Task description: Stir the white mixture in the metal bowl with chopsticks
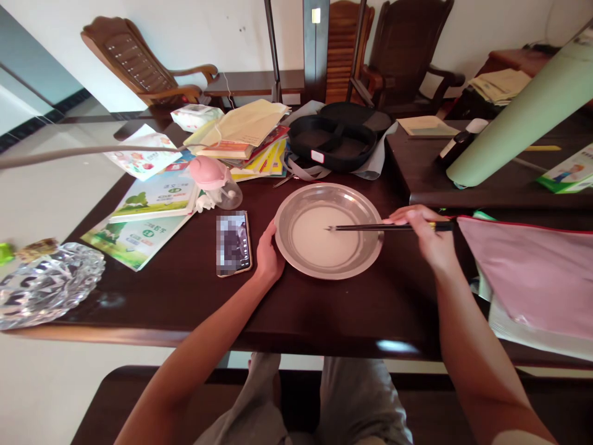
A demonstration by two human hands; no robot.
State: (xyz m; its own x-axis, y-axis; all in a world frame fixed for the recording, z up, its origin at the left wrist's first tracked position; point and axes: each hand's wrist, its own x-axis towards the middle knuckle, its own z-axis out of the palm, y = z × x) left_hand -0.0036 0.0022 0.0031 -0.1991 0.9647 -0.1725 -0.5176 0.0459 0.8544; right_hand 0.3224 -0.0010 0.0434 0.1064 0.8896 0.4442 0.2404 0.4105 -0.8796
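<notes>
A round metal basin (287,209) holding a shallow white liquid sits in the middle of the dark wooden table (194,290). My left hand (269,252) is curled against the basin's left rim, steadying it. My right hand (424,233) pinches a pair of dark chopsticks (370,227) at their right end. The chopsticks lie nearly level, and their tips reach to the middle of the basin over the white liquid.
A phone (233,242) lies just left of my left hand. Booklets (155,198), a pink bottle (214,178) and a black case (336,143) crowd the back. A foil sheet (44,283) lies far left, a pink pouch (532,275) and green roll (523,111) right.
</notes>
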